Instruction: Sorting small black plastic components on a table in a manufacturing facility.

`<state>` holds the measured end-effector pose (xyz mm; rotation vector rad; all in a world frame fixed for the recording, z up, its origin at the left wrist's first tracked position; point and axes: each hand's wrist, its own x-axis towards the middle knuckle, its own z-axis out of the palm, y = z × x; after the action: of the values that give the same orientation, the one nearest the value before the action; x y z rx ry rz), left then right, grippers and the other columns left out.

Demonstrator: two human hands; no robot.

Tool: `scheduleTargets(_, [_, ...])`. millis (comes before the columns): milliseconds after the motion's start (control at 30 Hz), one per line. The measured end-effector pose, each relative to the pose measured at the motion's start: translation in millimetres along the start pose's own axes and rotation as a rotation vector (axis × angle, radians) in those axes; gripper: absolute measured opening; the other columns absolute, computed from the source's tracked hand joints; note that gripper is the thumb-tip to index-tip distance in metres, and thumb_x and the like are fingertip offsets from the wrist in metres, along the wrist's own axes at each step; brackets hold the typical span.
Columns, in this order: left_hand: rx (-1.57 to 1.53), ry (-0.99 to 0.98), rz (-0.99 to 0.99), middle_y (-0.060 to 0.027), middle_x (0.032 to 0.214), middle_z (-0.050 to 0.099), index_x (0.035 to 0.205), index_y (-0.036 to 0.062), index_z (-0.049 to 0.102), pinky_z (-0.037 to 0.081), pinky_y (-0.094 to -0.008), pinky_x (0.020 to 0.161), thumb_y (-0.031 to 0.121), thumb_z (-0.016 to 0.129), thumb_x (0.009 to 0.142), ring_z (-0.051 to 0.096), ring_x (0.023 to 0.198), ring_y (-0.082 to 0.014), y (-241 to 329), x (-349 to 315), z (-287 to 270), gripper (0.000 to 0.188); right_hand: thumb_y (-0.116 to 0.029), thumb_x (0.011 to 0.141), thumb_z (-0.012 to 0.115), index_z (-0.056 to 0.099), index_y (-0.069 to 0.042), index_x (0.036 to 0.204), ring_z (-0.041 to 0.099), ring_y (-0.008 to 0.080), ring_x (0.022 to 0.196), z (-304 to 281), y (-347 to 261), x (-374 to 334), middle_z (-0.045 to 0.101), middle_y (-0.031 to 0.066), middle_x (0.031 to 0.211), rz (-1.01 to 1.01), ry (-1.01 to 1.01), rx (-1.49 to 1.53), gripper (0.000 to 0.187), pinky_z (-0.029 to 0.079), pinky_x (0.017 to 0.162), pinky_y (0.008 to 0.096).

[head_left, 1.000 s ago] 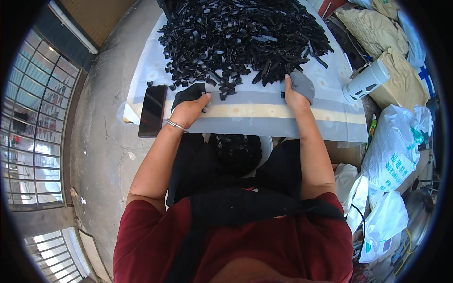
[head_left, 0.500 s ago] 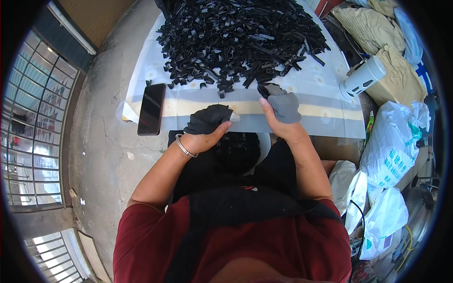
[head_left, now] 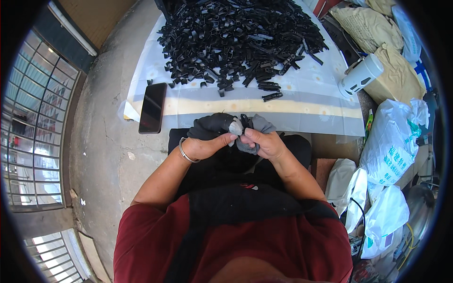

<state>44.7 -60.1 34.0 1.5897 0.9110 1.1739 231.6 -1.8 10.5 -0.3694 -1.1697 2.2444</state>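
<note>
My two gloved hands meet just off the table's near edge, above my lap. My right hand (head_left: 261,137), in a grey glove with the thumb bare, pinches a small black plastic piece (head_left: 245,121). Against it my left hand (head_left: 211,135), in a darker glove and also bare-thumbed, is closed with its thumb pressed to the fingers. A pale patch shows at its fingertips; what these fingers hold is hidden. Beyond the hands, a large heap of black plastic pieces (head_left: 236,42) covers the far part of the table, with a loose piece (head_left: 272,96) nearest me.
A dark phone (head_left: 152,108) lies at the left edge of the cloth-covered table (head_left: 188,106). On its right edge stands a white tumbler (head_left: 361,75). White plastic bags (head_left: 389,141) and tan sacks (head_left: 370,28) crowd the right side. A barred window (head_left: 37,118) is at left.
My right hand has come back from the heap's near edge toward my left hand, bringing a black piece. Loose pieces now show where it was. My left hand has shifted slightly right and nearer.
</note>
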Motion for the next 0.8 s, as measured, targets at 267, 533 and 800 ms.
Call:
scheduleTargets(267, [-0.061, 0.35, -0.301, -0.0042, 0.076, 0.058, 0.094, 0.0036, 0.059, 0.044, -0.0235, 0.059, 0.027, 0.049, 0.089, 0.054, 0.067, -0.0096, -3, -6, 8, 0.027, -0.017, 0.081, 0.061, 0.057, -0.003, 0.095, 0.054, 0.0132, 0.07, 23, -4, 7, 0.057, 0.0011, 0.079, -0.264, 0.355, -0.891, 0.02, 0.044, 0.06, 0.0273])
scheduleTargets(533, [0.062, 0.243, -0.711, -0.0127, 0.088, 0.062, 0.102, 0.0003, 0.06, 0.044, -0.0264, 0.071, 0.044, 0.037, 0.091, 0.057, 0.084, -0.0154, -11, 3, 10, 0.051, -0.011, 0.075, 0.065, 0.058, -0.003, 0.09, 0.056, 0.0199, 0.068, 33, 0, 14, 0.058, 0.0071, 0.076, -0.67, 0.261, -1.227, 0.018, 0.044, 0.06, 0.0309])
scheduleTargets(800, [-0.355, 0.441, -0.554, -0.018, 0.096, 0.059, 0.124, -0.0003, 0.042, 0.045, -0.0293, 0.077, 0.039, 0.037, 0.093, 0.058, 0.088, -0.0191, -24, -6, 14, 0.05, -0.011, 0.075, 0.067, 0.057, -0.001, 0.095, 0.059, 0.0189, 0.076, 16, 10, 13, 0.059, 0.0087, 0.085, -0.542, 0.227, -1.225, 0.024, 0.046, 0.068, 0.0296])
